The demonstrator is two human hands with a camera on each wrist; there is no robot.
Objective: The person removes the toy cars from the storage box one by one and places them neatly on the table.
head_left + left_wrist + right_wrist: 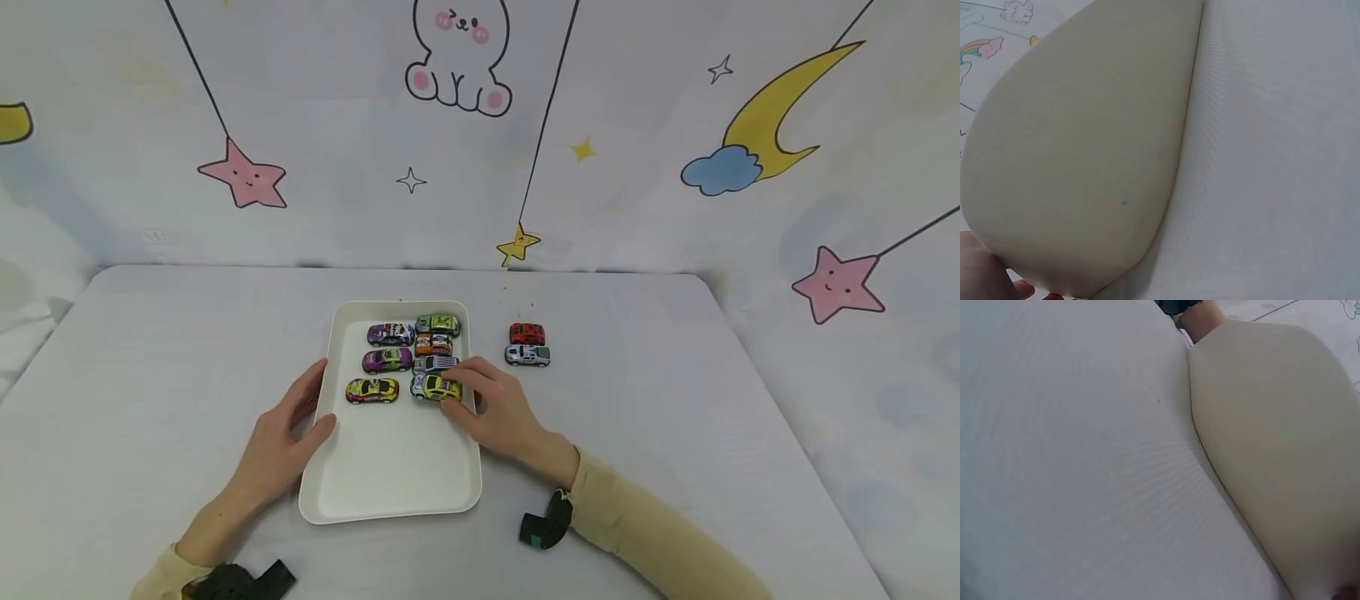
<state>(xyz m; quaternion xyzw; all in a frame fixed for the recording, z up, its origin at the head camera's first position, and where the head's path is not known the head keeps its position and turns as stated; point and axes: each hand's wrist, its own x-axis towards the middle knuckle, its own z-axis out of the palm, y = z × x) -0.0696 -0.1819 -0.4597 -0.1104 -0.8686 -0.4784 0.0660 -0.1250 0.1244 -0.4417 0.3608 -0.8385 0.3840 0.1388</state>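
Observation:
A shallow white tray (390, 467) lies on the table with toy cars in two columns. My left hand (277, 454) holds its left edge, the thumb over the rim; in the left wrist view that hand (982, 269) is mostly cut off beside the tray's wall (1085, 144). A yellow toy car (438, 387) at the near end of the right column is pinched by my right hand (498, 412). Behind it sit a silver car (433, 364), an orange car (432, 344) and a green car (438, 324). The right wrist view shows mainly the tray's wall (1272, 425).
The left column has a dark blue car (391, 334), a purple car (387, 360) and a yellow-and-red car (372, 390). Right of the tray, a red car (527, 333) and a silver pickup (527, 355) stand on the white tabletop (637, 400).

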